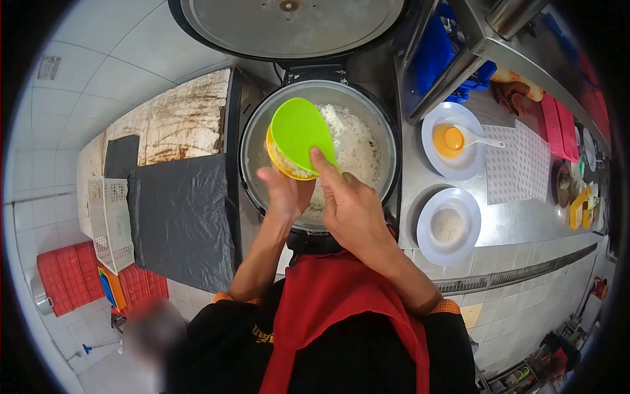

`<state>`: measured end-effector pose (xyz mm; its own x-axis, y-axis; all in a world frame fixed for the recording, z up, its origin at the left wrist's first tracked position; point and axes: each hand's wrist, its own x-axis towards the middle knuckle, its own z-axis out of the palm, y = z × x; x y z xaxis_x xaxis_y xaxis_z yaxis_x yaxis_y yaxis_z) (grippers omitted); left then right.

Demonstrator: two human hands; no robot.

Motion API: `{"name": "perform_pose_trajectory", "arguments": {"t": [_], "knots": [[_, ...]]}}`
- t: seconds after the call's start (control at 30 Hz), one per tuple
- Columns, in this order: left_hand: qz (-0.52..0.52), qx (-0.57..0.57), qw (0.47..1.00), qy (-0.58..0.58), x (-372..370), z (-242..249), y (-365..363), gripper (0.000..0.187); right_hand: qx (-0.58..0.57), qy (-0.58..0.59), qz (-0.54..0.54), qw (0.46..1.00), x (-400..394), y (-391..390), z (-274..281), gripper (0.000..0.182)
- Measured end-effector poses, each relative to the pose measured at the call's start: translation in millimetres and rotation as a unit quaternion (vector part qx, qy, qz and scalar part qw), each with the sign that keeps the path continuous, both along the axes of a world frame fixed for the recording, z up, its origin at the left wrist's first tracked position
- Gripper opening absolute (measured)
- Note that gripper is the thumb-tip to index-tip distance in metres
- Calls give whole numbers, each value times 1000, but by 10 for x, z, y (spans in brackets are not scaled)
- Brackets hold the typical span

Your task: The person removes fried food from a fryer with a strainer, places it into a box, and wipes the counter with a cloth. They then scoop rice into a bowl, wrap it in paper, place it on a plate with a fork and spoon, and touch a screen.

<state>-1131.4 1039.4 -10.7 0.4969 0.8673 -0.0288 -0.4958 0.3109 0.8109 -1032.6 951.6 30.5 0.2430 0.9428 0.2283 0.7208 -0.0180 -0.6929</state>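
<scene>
My right hand (354,210) grips a bright green rice paddle (302,131), thumb along its lower end. The paddle's broad blade lies over a small yellow bowl (302,175) that has white rice in it. Around the bowl's near side is my left hand (289,194), its thumb raised at the left; its other fingers are partly hidden. Both hands are above a large round rice cooker (252,125), which is open and holds cooked rice (357,141), mostly on its right side. The cooker's lid (289,29) stands raised at the back.
On the steel counter (508,226) at right, one white bowl (430,115) contains an orange-yellow liquid and a white spoon (482,140); another bowl (426,240) holds a rice mound. Left are a black-covered surface (184,217), a white basket (108,223) and red crates (69,279).
</scene>
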Motion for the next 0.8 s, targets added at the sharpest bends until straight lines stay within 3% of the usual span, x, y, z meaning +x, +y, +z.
{"name": "perform_pose_trajectory", "arguments": {"t": [0.07,0.1,0.17,0.2,0.3,0.37,0.43,0.5,0.6,0.67,0.8], "knots": [[14,-23,999,32,-43,-27,-44,105,7,118,56,991,-50,20,-35,42],[26,-42,997,65,-52,-47,-37,104,8,116,54,992,-32,33,2,42],[1,-50,997,57,-124,-197,-7,102,-85,249,87,961,5,39,126,36],[-23,-58,997,54,-178,-242,-9,101,-88,250,87,960,-16,34,163,36],[-19,-55,998,11,-205,-253,26,93,-110,225,93,964,-25,95,183,34],[7,-69,997,24,-204,-299,86,89,-108,113,96,983,-27,164,69,35],[33,-77,996,32,-197,-317,126,85,-115,80,105,985,14,184,37,36],[10,-162,984,-76,-222,-337,70,78,-128,45,119,984,72,170,-35,37],[7,-177,976,-129,-274,-336,-3,77,-99,-15,111,989,160,193,-158,39],[12,-163,978,-129,-342,-349,-21,81,-172,-69,53,981,330,242,-188,38],[-43,-153,982,-103,-527,-376,-18,85,-123,-16,62,990,526,368,74,41]]}}
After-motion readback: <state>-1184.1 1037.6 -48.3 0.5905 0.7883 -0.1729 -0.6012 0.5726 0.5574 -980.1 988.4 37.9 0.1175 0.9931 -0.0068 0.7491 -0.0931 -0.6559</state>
